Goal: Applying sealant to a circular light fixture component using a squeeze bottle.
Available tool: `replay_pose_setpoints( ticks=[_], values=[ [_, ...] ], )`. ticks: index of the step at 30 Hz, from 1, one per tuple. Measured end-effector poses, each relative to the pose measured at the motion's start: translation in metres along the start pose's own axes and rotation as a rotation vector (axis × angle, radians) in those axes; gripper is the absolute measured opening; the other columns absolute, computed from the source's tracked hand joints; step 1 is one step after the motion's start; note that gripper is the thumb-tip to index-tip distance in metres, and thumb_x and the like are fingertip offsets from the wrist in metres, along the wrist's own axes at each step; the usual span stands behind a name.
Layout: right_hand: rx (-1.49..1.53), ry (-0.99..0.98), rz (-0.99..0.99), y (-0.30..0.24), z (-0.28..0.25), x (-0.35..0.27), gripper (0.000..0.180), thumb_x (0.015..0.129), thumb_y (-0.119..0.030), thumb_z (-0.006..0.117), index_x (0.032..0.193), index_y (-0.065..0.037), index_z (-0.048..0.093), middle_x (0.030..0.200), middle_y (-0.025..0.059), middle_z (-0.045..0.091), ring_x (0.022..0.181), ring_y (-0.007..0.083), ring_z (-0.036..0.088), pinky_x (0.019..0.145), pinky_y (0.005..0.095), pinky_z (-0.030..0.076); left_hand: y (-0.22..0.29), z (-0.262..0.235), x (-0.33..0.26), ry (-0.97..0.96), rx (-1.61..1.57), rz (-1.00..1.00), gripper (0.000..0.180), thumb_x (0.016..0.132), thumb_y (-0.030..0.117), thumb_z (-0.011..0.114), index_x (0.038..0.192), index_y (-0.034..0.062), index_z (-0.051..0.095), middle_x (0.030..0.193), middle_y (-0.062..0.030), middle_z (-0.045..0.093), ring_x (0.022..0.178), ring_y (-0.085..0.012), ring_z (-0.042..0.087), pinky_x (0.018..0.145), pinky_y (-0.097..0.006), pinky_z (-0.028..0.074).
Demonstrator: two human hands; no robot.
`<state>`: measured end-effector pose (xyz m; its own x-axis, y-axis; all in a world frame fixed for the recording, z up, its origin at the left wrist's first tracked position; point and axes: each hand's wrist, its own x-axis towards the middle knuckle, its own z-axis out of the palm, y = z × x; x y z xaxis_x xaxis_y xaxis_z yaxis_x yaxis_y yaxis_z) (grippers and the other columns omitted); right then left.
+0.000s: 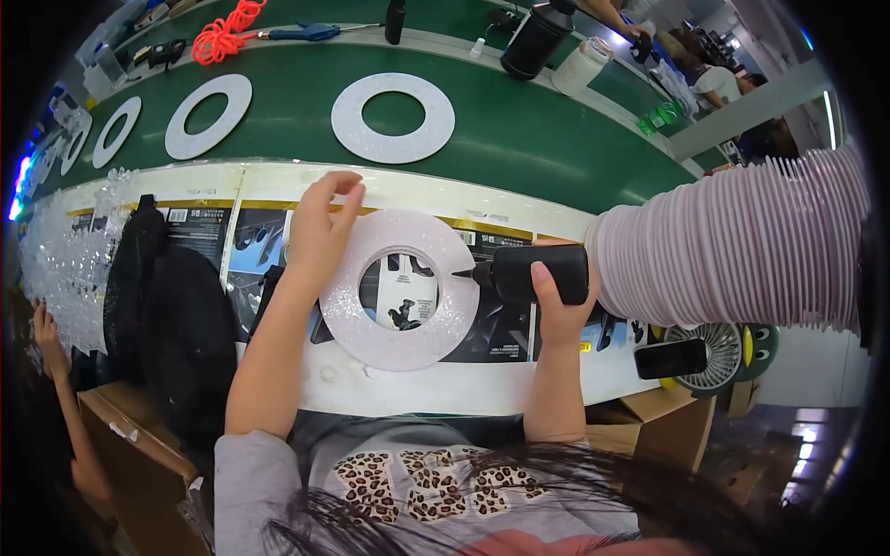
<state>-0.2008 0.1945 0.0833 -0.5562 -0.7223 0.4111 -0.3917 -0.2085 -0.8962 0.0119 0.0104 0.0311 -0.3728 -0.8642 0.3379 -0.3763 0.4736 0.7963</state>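
Fingers of my right hand (563, 315) are clamping a tipped black bottle (528, 273), contents hidden, its nozzle (478, 273) over the white ring (399, 352) before me; my left hand (320, 227), thumb and fingers apart, is curling beside the ring, both forearms (273, 366) reaching forward.

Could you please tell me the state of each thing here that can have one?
Left hand: raised, nothing visibly held
Right hand: gripping the black bottle
Black bottle: held sideways
Front white ring: appears to lie flat
Far white rings: lying flat
Ring pile: stacked closely
Orange hose: coiled
Fan: on or off, cannot tell
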Motion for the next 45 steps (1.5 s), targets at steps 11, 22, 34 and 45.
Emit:
replay_pose_setpoints(
  ticks=[11,22,34,45],
  values=[
    [-0.109,-0.037,0.037,-0.004,0.006,-0.004,0.025,0.079,-0.018,0.070,0.095,0.001,0.064,0.085,0.0049,0.062,0.075,0.0111,0.057,0.071,0.0230,0.045,-0.028,0.011,0.007,0.089,-0.439,-0.205,0.022,0.098,0.020,0.048,0.098,0.0025,0.060,0.090,-0.0051,0.066,0.083,-0.0118,0.058,0.076,-0.025,0.045],
    [-0.108,-0.052,0.044,0.001,0.007,-0.003,0.023,0.080,-0.017,0.069,0.096,0.000,0.065,0.083,0.0033,0.061,0.070,0.0077,0.053,0.065,0.0198,0.042,-0.036,0.012,0.010,0.115,-0.488,-0.222,0.023,0.098,0.021,0.048,0.096,0.0023,0.061,0.087,-0.0045,0.066,0.078,-0.0098,0.055,0.070,-0.023,0.044],
    [-0.130,-0.082,0.062,0.002,0.007,-0.003,0.024,0.081,-0.016,0.070,0.097,0.001,0.065,0.087,0.0049,0.063,0.074,0.0089,0.055,0.068,0.0210,0.044,-0.036,0.013,0.009,0.115,-0.496,-0.217,0.023,0.098,0.021,0.048,0.094,0.0025,0.061,0.086,-0.0042,0.066,0.077,-0.0094,0.056,0.069,-0.022,0.044],
    [-0.074,-0.009,0.035,0.003,0.001,-0.002,0.024,0.078,-0.014,0.072,0.096,0.001,0.066,0.081,0.0061,0.066,0.070,0.0108,0.060,0.066,0.0225,0.048,-0.040,0.015,0.010,0.128,-0.467,-0.243,0.024,0.097,0.020,0.047,0.092,0.0013,0.061,0.085,-0.0054,0.066,0.074,-0.0098,0.056,0.069,-0.023,0.045]
  ],
)
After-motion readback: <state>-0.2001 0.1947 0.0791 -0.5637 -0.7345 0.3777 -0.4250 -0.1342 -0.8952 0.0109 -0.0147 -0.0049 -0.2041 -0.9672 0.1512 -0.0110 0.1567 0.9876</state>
